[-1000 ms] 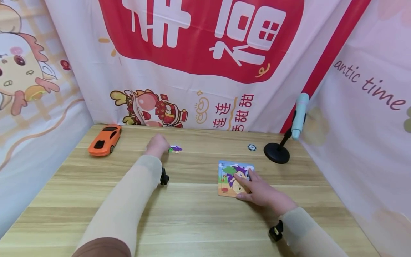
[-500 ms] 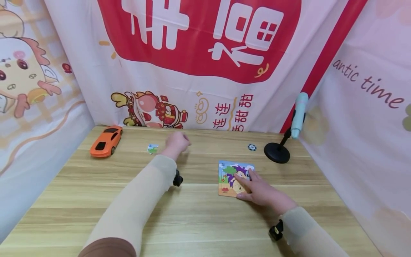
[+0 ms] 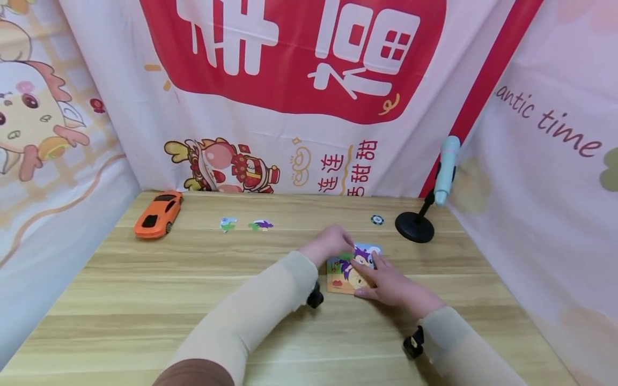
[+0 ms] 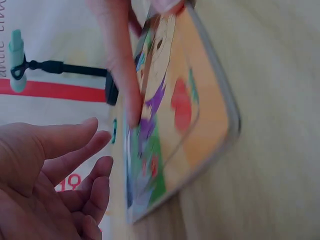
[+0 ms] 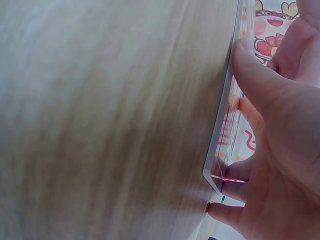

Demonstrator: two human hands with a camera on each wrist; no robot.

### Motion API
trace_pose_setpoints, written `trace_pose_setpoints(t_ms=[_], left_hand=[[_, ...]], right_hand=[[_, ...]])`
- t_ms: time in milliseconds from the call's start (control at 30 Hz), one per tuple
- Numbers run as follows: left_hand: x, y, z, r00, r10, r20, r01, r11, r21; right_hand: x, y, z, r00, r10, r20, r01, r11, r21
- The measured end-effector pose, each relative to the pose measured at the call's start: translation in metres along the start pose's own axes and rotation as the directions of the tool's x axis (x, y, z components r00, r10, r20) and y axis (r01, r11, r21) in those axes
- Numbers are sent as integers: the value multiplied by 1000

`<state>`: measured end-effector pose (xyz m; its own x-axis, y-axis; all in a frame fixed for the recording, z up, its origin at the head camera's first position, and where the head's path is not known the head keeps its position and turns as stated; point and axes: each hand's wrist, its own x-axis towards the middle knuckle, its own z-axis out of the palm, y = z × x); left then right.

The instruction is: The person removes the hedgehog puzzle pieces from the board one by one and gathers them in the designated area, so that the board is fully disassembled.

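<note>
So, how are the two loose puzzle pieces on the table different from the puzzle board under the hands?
The two loose puzzle pieces are small and irregular; the puzzle board is larger and square with a raised rim. The pieces lie untouched near the orange toy car; the board is pressed by the right hand, with the left hand over its far corner. All lie flat on the table and carry colourful cartoon print.
</note>
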<state>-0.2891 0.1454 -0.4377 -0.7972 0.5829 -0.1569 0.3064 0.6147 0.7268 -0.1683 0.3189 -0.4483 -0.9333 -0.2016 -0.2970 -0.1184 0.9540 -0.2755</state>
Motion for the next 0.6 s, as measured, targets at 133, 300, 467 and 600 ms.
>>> trace_pose_setpoints(t_ms=[133, 300, 467, 600], left_hand=[[7, 13, 16, 999, -14, 33, 13, 1000, 17], [16, 18, 30, 997, -67, 29, 67, 998, 20], [14, 21, 33, 998, -57, 1, 57, 997, 48], [9, 25, 36, 999, -29, -13, 30, 998, 59]], right_hand=[[-1, 3, -2, 1000, -19, -9, 19, 1000, 0], [0, 3, -1, 1000, -23, -9, 23, 1000, 3], [1, 4, -1, 998, -54, -23, 54, 998, 18], [-1, 5, 0, 998, -53, -32, 54, 998, 34]])
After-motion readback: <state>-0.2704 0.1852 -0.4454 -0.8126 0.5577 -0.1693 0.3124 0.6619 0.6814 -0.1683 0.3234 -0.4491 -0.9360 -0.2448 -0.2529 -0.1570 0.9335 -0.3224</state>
